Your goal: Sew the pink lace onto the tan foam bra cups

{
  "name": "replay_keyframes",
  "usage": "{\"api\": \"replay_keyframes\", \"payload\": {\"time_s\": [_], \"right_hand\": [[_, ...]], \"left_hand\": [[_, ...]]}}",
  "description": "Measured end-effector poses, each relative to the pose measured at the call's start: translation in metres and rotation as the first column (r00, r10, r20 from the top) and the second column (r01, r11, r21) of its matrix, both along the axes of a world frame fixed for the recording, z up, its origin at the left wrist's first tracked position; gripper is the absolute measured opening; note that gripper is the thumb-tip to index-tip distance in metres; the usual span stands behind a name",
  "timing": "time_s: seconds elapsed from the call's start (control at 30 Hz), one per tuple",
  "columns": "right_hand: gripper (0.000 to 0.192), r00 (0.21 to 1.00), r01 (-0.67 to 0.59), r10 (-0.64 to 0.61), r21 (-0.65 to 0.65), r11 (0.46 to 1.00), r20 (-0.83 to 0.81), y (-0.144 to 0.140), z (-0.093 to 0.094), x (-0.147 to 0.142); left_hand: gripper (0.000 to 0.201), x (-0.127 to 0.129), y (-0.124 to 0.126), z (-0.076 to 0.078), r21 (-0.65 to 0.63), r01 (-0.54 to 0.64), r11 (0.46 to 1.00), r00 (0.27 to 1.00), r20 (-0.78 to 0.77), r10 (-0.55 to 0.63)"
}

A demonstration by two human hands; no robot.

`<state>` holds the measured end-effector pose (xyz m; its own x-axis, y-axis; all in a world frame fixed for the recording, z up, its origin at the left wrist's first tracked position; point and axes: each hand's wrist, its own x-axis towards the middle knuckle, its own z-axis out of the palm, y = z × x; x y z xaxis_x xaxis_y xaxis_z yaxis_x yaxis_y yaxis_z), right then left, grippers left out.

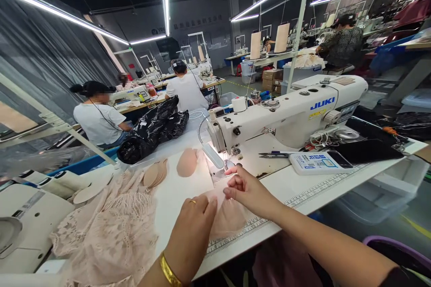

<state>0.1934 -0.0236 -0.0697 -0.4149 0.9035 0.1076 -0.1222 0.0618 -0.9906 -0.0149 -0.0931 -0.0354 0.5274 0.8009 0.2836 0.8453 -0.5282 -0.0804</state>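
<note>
A piece of sheer pale pink fabric (229,219) lies on the white sewing table, its far edge close to the needle area of a JUKI sewing machine (283,112). My left hand (192,228), with a gold bracelet at the wrist, holds the fabric's left side, fingers bent and tips partly hidden. Just in front of the needle, my right hand (249,192) has its thumb and fingers curled together at the fabric's upper edge. A lit lamp (213,156) shines beside the needle. Beyond my hands lie an oval pink pad (187,163) and a stack of beige pads (155,174).
Pink lace fabric (114,224) is heaped on the left. Thread snips (274,155), a white box (313,163) and a phone (340,159) lie right of the needle. A black plastic bag (153,130) sits behind the pads. Several co-workers sit at machines farther off.
</note>
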Motion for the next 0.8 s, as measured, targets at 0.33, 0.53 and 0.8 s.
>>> {"api": "replay_keyframes", "payload": {"time_s": [0.33, 0.53, 0.8], "right_hand": [[0.036, 0.962, -0.135, -0.015, 0.525, 0.841, 0.271, -0.023, 0.035, 0.005], [0.039, 0.960, 0.040, -0.220, 0.689, 0.723, 0.175, -0.014, 0.033, -0.007], [0.027, 0.841, -0.340, -0.276, 0.851, 0.400, 0.466, 0.044, -0.010, -0.009]], "left_hand": [[0.031, -0.004, 0.036, 0.046, -0.600, 0.269, 0.753, 0.803, 0.571, 0.168], [0.003, -0.033, 0.042, 0.040, -0.354, -0.026, 0.935, 0.833, 0.509, 0.216], [0.010, -0.048, 0.043, 0.013, 0.037, 0.116, 0.993, 0.993, 0.009, -0.117]]}}
